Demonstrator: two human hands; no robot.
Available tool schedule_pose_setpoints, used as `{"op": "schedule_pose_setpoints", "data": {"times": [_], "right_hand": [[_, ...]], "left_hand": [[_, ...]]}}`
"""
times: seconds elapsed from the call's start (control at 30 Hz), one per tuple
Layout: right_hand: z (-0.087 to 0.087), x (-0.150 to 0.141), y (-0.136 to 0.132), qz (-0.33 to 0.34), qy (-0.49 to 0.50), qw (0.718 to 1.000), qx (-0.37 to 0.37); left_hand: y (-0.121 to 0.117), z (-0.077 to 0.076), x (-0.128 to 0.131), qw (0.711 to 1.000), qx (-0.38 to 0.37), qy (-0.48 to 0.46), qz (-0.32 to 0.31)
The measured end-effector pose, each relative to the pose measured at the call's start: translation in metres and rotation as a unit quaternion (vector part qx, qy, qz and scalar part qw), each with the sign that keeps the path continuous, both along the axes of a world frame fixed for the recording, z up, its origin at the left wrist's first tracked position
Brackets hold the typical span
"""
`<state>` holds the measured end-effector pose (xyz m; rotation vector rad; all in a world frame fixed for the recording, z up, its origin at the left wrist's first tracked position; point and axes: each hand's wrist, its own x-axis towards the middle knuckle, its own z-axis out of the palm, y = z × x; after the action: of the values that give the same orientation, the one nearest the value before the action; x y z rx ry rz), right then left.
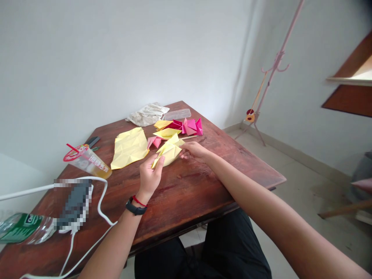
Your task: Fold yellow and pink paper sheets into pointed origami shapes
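A partly folded yellow paper (170, 150) is held above the wooden table (188, 186) between both hands. My left hand (149, 174), wearing a black band and a red cord at the wrist, pinches its lower left corner. My right hand (195, 151) grips its right edge with closed fingers. Just behind lie a crumpled flat yellow sheet (130, 147), small pink folded pieces (154, 141), further yellow folds (167, 133) and bright pink folded shapes (190, 126).
A plastic cup with a red straw (87, 159) lies tipped at the left. A white cable (100, 201) and a green-labelled bottle (24, 228) sit at the near left. A cloth (148, 113) and clear box (177, 114) are at the far edge. A pink coat stand (273, 69) stands right.
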<state>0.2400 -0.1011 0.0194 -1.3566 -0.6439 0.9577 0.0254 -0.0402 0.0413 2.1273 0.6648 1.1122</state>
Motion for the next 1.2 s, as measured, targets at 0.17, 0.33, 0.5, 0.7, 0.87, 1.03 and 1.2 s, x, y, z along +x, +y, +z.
{"op": "schedule_pose_setpoints", "data": {"times": [0.17,0.33,0.5,0.7,0.87,1.03,1.2], "right_hand": [[0.005,-0.002,-0.004,0.091,0.036,0.993,0.06],[0.002,-0.003,-0.004,0.062,-0.112,0.99,0.053],[0.005,-0.006,-0.006,0.06,-0.138,0.987,0.056],[0.004,-0.011,-0.008,0.073,-0.176,0.98,0.05],[0.0,-0.012,-0.005,0.039,-0.22,0.973,0.057],[-0.001,-0.016,-0.004,0.027,-0.236,0.97,0.061],[-0.001,-0.019,-0.005,0.034,-0.232,0.971,0.055]], "left_hand": [[0.024,-0.005,0.001,0.975,-0.192,-0.112,0.01],[0.039,-0.008,-0.003,0.939,-0.319,-0.125,-0.024],[0.05,-0.006,-0.008,0.935,-0.32,-0.15,-0.027],[0.061,-0.013,-0.012,0.954,-0.269,-0.128,-0.024],[0.066,-0.023,-0.01,0.958,-0.256,-0.127,0.003],[0.067,-0.029,-0.008,0.966,-0.23,-0.118,0.026],[0.067,-0.03,-0.009,0.973,-0.192,-0.116,0.047]]}}
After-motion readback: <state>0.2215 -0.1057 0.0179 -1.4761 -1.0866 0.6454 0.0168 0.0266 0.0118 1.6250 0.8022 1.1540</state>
